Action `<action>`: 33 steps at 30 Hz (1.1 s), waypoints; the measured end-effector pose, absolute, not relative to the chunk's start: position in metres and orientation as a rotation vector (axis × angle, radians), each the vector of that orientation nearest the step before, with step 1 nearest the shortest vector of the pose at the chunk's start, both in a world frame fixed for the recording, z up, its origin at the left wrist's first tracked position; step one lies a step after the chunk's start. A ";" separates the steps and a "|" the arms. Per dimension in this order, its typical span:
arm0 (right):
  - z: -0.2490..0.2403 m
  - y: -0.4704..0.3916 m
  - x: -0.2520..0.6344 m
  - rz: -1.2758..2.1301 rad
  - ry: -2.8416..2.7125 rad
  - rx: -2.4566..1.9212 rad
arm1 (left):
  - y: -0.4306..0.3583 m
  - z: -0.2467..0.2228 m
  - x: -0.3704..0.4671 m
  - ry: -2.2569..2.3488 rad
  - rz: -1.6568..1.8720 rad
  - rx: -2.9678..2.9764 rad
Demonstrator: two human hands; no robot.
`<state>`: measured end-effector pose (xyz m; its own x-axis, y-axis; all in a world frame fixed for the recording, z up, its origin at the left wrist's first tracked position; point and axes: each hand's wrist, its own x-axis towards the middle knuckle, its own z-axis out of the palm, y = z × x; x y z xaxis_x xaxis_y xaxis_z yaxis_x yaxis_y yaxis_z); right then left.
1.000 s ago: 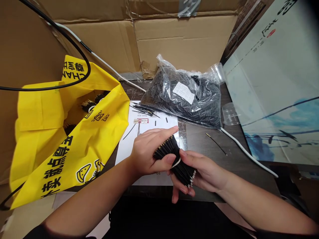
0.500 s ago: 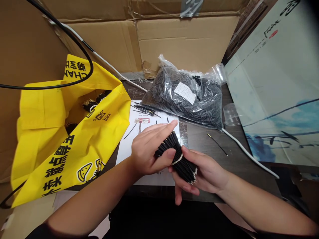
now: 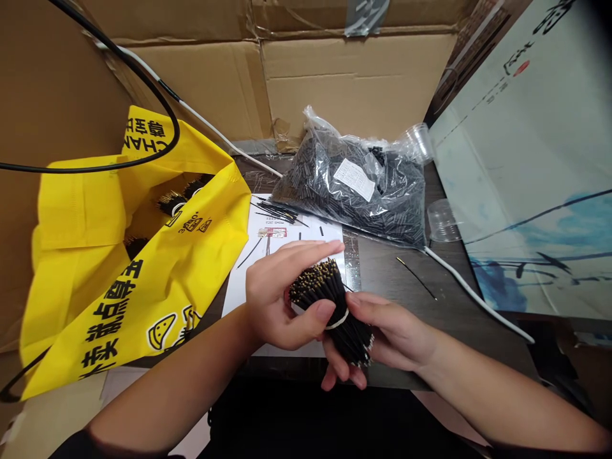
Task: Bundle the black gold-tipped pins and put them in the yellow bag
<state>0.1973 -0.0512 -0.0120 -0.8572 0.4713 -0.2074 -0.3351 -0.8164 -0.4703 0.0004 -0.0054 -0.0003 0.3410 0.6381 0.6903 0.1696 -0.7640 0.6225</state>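
Note:
A thick bundle of black wires [image 3: 351, 335] with gold tips at its upper end and silvery tips at its lower end is tied by a white band. My left hand [image 3: 284, 296] wraps round the upper left part, its thumb on the near side and fingers behind. My right hand [image 3: 382, 328] grips the lower right part near the band, with some fingers underneath. Beneath the hands lies a white sheet [image 3: 239, 287], with loose black wires [image 3: 280, 211] at its top. A single wire [image 3: 415, 277] rests on the dark table to the right.
A yellow bag [image 3: 205, 236] holding more wire bundles [image 3: 172, 203] stands open at left. Behind the hands sits a clear plastic bag [image 3: 354, 185] of small black tubes. Clear cups [image 3: 444, 220] and a white cable [image 3: 478, 296] are at right. Cardboard [image 3: 354, 83] stands behind.
The bundle has tilted so that its gold-tipped end now faces up into view. My left hand has opened a little wider around it, and its fingertips sit slightly lower.

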 end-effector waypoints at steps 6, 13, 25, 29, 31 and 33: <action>-0.009 -0.050 0.200 2.504 -0.765 -0.527 | -0.006 0.007 -0.002 0.599 1.297 2.091; 0.000 -0.050 0.206 2.063 -1.267 -0.824 | -0.015 0.000 0.004 0.609 1.471 2.120; -0.004 -0.050 0.203 1.510 -1.561 -1.045 | -0.011 0.001 -0.002 0.555 1.713 2.610; -0.004 -0.048 0.205 1.203 -1.804 -1.108 | -0.016 -0.004 0.003 0.638 1.822 2.413; -0.003 -0.048 0.205 0.994 -1.933 -1.151 | -0.019 -0.005 0.009 0.693 1.832 2.192; -0.001 -0.048 0.205 0.784 -2.020 -1.183 | -0.021 -0.003 0.014 0.699 1.769 1.964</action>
<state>0.2053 -0.0477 -0.0015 -0.3731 0.8966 0.2385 0.5008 0.4110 -0.7618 0.0142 -0.0212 -0.0031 0.0720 0.6088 0.7901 0.0960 -0.7927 0.6021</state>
